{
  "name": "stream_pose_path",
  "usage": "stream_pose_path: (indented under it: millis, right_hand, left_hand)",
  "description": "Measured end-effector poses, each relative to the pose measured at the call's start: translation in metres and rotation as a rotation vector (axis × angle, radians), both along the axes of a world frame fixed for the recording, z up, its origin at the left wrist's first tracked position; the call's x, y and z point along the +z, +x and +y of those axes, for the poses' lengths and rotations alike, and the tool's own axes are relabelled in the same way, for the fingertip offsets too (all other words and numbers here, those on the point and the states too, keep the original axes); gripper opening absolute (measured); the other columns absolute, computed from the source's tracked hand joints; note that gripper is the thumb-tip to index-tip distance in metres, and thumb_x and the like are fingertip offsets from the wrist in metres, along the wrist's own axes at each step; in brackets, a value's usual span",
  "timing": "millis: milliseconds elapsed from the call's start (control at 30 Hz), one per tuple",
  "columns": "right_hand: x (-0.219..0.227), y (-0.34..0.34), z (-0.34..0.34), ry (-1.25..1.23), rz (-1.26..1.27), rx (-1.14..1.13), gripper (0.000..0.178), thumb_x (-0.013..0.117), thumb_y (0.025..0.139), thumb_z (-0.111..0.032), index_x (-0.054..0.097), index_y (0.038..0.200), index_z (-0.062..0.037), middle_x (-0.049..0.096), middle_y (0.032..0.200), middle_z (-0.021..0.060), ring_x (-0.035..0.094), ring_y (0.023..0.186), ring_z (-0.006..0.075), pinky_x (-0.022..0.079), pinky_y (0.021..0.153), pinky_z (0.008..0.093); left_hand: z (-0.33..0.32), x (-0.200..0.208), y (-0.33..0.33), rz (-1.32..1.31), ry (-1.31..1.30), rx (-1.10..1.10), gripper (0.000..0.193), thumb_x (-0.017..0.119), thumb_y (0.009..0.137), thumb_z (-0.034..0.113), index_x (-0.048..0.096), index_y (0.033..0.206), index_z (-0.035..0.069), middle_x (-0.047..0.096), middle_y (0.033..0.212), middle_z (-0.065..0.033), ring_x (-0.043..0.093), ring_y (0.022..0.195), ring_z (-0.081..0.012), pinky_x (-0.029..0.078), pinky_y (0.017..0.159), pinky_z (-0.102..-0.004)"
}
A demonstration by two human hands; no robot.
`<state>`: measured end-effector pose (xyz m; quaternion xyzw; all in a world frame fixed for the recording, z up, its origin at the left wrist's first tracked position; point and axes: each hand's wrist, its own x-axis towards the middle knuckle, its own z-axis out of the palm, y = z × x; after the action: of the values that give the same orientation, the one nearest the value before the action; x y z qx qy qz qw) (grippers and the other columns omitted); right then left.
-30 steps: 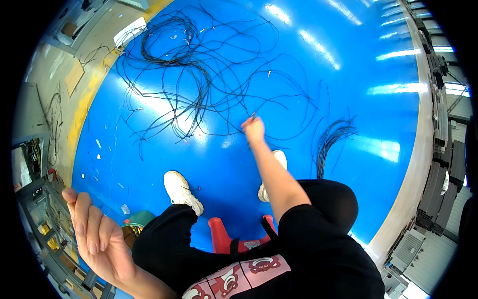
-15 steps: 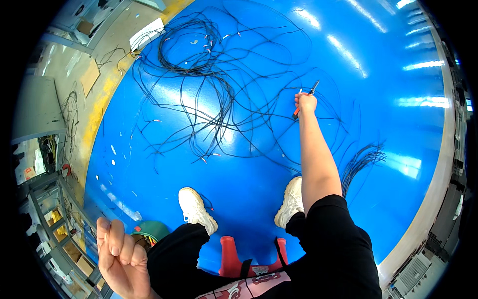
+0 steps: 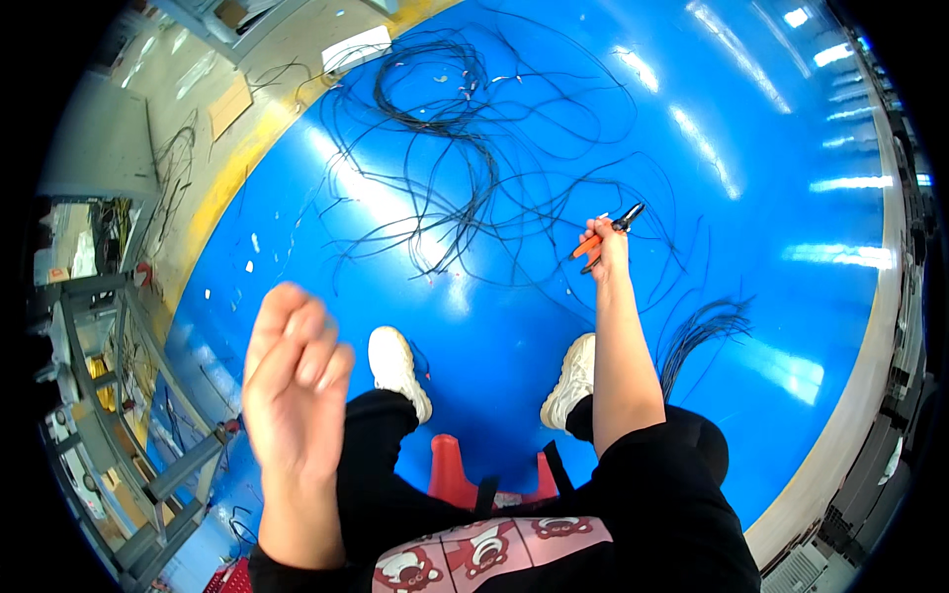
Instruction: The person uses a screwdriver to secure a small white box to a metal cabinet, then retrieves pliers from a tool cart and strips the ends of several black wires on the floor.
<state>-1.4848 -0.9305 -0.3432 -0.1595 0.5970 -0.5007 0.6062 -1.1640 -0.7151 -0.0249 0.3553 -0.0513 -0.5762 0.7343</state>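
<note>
Over the blue floor, my right hand [image 3: 611, 255] grips a pair of pliers [image 3: 627, 218] with orange and black handles and a dark head, tilted up to the right. A small white piece shows at its fingertips; its kind is too small to tell. My left hand [image 3: 297, 385] is raised at the lower left, its fingers curled together, and whatever may be inside them is hidden. Ahead of both hands lies a loose tangle of thin black cables [image 3: 427, 121], with small pale and red bits on some ends. A bundle of black cable ends [image 3: 704, 331] lies right of my right forearm.
A red stool [image 3: 450, 476] is beneath me, between my white shoes [image 3: 397, 368]. Grey metal shelving [image 3: 186, 466] stands at the left. Beyond a yellow floor stripe lie a cardboard piece [image 3: 229, 105] and a white sheet [image 3: 357, 49]. White scraps dot the blue floor.
My left hand has risen from the lower left toward the middle. The right hand has drawn back slightly toward me with the pliers, which have turned. The view has shifted, and the green bin no longer shows.
</note>
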Motion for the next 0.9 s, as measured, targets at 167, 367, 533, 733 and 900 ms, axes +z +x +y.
stream_pose_path:
  millis: [167, 367, 533, 733, 900]
  right_hand:
    - [0.02, 0.027, 0.091, 0.101, 0.115, 0.163, 0.007, 0.055, 0.087, -0.004, 0.054, 0.094, -0.0035, 0.064, 0.081, 0.0099, 0.057, 0.061, 0.0162, 0.049, 0.054, 0.0313]
    - [0.021, 0.018, 0.189, 0.275, 0.278, 0.191, 0.008, 0.051, 0.085, -0.005, 0.053, 0.092, -0.0024, 0.063, 0.078, 0.01, 0.056, 0.055, 0.0163, 0.045, 0.044, 0.0313]
    - [0.019, -0.003, 0.232, 0.366, 0.58, 0.615, 0.014, 0.055, 0.08, -0.011, 0.053, 0.092, -0.0025, 0.061, 0.077, 0.0107, 0.054, 0.054, 0.0161, 0.04, 0.04, 0.0301]
    - [0.043, 0.066, 0.273, 0.098, 1.187, 1.049, 0.05, 0.066, 0.069, -0.028, 0.054, 0.109, 0.0004, 0.064, 0.096, 0.0222, 0.064, 0.087, 0.0328, 0.051, 0.076, 0.0415]
    - [0.051, 0.114, 0.298, -0.01, 1.375, 1.311, 0.056, 0.071, 0.066, -0.03, 0.052, 0.112, -0.0043, 0.054, 0.117, 0.0181, 0.05, 0.112, 0.0327, 0.04, 0.097, 0.0437]
  left_hand:
    - [0.007, -0.005, 0.001, -0.011, -0.058, -0.004, 0.023, 0.046, 0.096, 0.003, 0.05, 0.118, 0.0, 0.047, 0.086, -0.0017, 0.038, 0.065, -0.0078, 0.034, 0.059, -0.0227]
    - [0.015, -0.005, 0.014, 0.225, -0.232, -0.028, 0.039, 0.04, 0.097, 0.018, 0.047, 0.126, -0.007, 0.058, 0.115, -0.0174, 0.059, 0.089, -0.0211, 0.051, 0.078, -0.0308]
    - [0.026, 0.006, 0.015, 0.342, -0.366, -0.041, 0.042, 0.033, 0.095, 0.014, 0.043, 0.128, -0.01, 0.052, 0.127, -0.0254, 0.056, 0.113, -0.0327, 0.049, 0.096, -0.0383]
    - [0.039, 0.004, 0.02, 0.258, -0.353, -0.035, 0.046, 0.032, 0.093, 0.012, 0.039, 0.132, -0.011, 0.046, 0.134, -0.028, 0.049, 0.123, -0.0366, 0.046, 0.102, -0.0425]
    - [0.048, 0.0, 0.02, 0.186, -0.318, -0.065, 0.049, 0.031, 0.094, 0.018, 0.038, 0.132, -0.011, 0.044, 0.137, -0.0282, 0.048, 0.124, -0.0369, 0.045, 0.103, -0.0423]
